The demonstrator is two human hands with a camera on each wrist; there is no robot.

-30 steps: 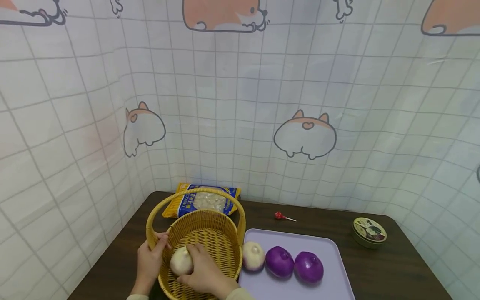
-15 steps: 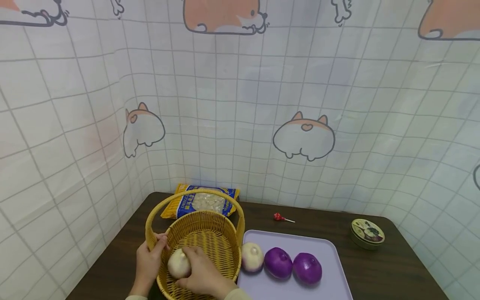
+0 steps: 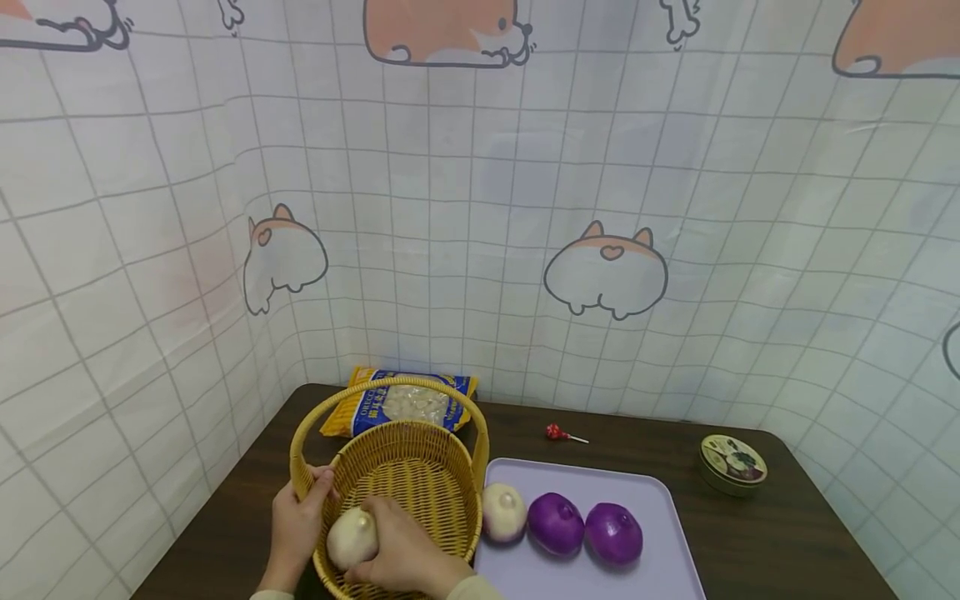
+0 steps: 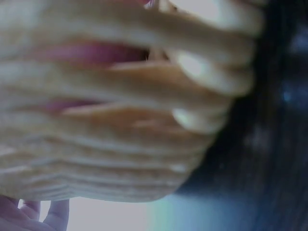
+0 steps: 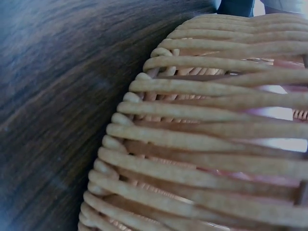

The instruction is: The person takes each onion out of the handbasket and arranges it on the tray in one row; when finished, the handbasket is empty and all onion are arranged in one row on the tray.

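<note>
My left hand (image 3: 298,517) grips the left rim of a yellow wicker basket (image 3: 480,521) at the foot of its arched handle (image 3: 420,382). Inside the basket, my right hand (image 3: 401,546) holds a white turnip (image 3: 352,539), fingers over its top and thumb at its near side. The turnip sits close to the left inner wall; its underside is hidden. Woven basket strands (image 4: 120,86) fill the left wrist view, with purple showing through the gaps. In the right wrist view the basket's outer wall (image 5: 192,115) hides the right hand.
On a lilac tray (image 3: 585,583) right of the basket lie a white turnip (image 3: 504,512) and two purple ones (image 3: 556,523). Behind are a blue-and-yellow pasta bag (image 3: 412,402) and a red lollipop (image 3: 553,432). A round tin (image 3: 733,463) stands at right on the dark table (image 3: 795,542).
The right hand has shifted the turnip slightly left and down in the head view, toward the basket's left wall. My left hand keeps its grip on the rim.
</note>
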